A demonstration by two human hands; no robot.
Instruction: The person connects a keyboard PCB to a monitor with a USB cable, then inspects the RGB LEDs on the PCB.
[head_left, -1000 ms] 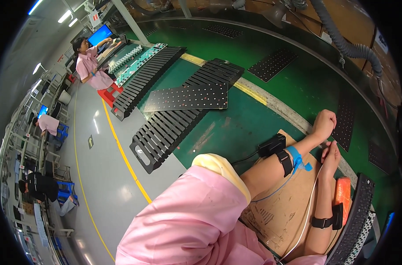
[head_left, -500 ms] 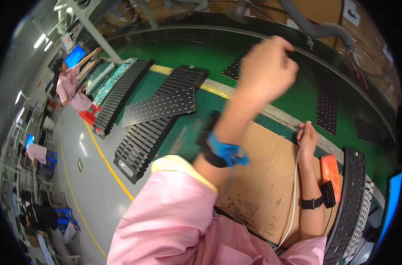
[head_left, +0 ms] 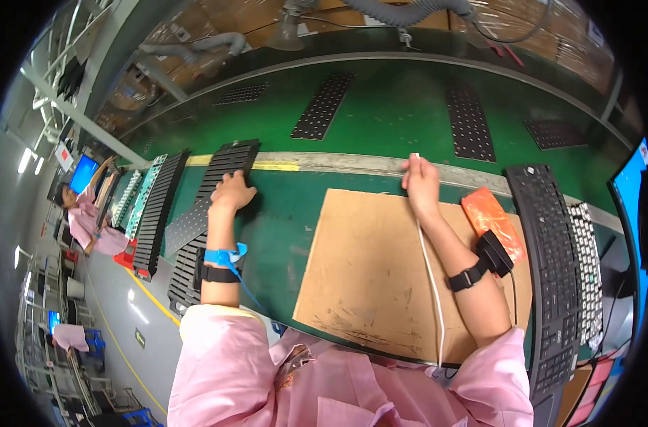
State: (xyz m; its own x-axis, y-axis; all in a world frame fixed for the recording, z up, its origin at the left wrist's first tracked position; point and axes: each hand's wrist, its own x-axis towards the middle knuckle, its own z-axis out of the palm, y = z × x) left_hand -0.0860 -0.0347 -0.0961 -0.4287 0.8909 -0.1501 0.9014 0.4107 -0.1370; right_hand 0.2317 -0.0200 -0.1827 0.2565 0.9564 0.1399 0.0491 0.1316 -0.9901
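A black panel dotted with small pale spots [head_left: 185,229] lies slantwise across a black slotted rack [head_left: 186,269]. My left hand [head_left: 231,191] is over the panel's right end, fingers spread and palm down; whether it touches the panel is hidden. On that wrist is a blue band [head_left: 226,255] with a thin blue cord. My right hand [head_left: 422,182] is closed around the end of a white cable [head_left: 434,295], whose small white tip shows above the fingers. It hovers by the far edge of a cardboard sheet [head_left: 367,263].
An orange packet [head_left: 492,220] lies on the cardboard's right, beside a black keyboard [head_left: 552,285] and a white keyed board [head_left: 587,274]. Dotted panels [head_left: 324,107] lie on the green belt [head_left: 395,107] beyond the rail. Another rack [head_left: 160,213] stands left, with a co-worker [head_left: 89,220] past it.
My left hand has come down from above the belt to the panel on the rack at left. My right hand keeps the cable. The view has turned.
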